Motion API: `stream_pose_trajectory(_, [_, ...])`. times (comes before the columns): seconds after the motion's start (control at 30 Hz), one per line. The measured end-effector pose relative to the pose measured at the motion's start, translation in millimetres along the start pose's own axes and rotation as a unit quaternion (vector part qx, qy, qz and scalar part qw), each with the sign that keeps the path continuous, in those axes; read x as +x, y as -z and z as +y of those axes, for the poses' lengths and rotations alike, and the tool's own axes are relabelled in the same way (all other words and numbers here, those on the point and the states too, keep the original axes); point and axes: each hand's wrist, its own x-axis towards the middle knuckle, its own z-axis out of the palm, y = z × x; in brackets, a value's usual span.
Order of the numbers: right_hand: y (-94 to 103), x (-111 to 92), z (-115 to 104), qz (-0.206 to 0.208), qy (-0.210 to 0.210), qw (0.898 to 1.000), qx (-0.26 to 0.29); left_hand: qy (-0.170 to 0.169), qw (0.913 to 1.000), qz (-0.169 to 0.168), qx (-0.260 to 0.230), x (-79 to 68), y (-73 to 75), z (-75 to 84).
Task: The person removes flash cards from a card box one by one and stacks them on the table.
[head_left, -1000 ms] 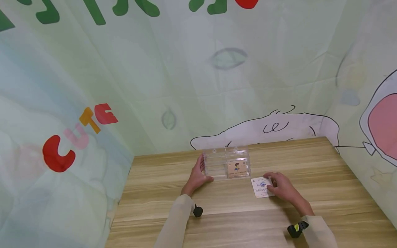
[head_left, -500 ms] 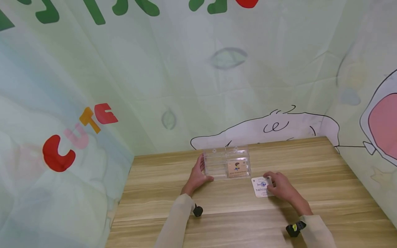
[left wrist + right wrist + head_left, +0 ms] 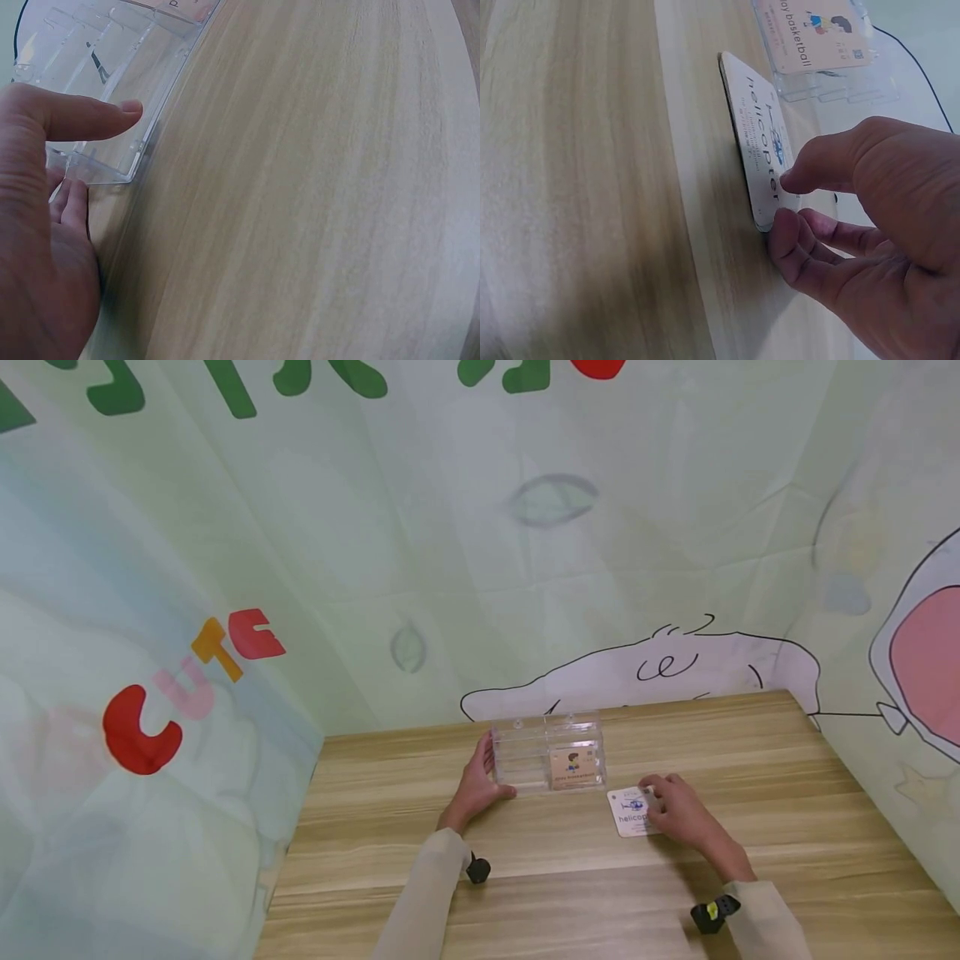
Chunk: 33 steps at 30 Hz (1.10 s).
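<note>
A clear plastic card holder with stepped tiers stands towards the table's back. My left hand holds its left end, the thumb across the front and the other fingers at the side and partly behind. In the holder's right half sits a pinkish "play basketball" card. To the right and nearer me, a white "helicopter" card lies on or just above the table; its dark edge shows in the right wrist view. My right hand pinches its right end, thumb on the face and fingertips at the edge.
The wood-grain table ends at a printed cloth backdrop behind and at both sides. Black wrist cameras sit on the left wrist and the right wrist.
Almost nothing differs. The right wrist has shifted very slightly left, while the left hand, the holder and the helicopter card stay in place.
</note>
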Motion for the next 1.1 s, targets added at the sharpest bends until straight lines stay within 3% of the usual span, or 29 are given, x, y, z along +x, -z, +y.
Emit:
stream_pose_trajectory(0.33, [7.6,8.8,-5.0,0.012,0.005,1.0,0.008,-0.001,0.9999,0.014,0.004,18.8,-8.0,-47.5])
stream_pose_trajectory(0.63, [8.3,18.3,-12.0,0.004,0.02,0.999,0.03,0.009,0.9999,0.01,0.007,19.1,-7.0,-49.2])
stream_pose_trajectory(1.1, [-1.8,41.5,-30.9,-0.002,0.084,0.995,0.052,0.015,0.9997,0.009,0.018,18.9,-6.7,-49.0])
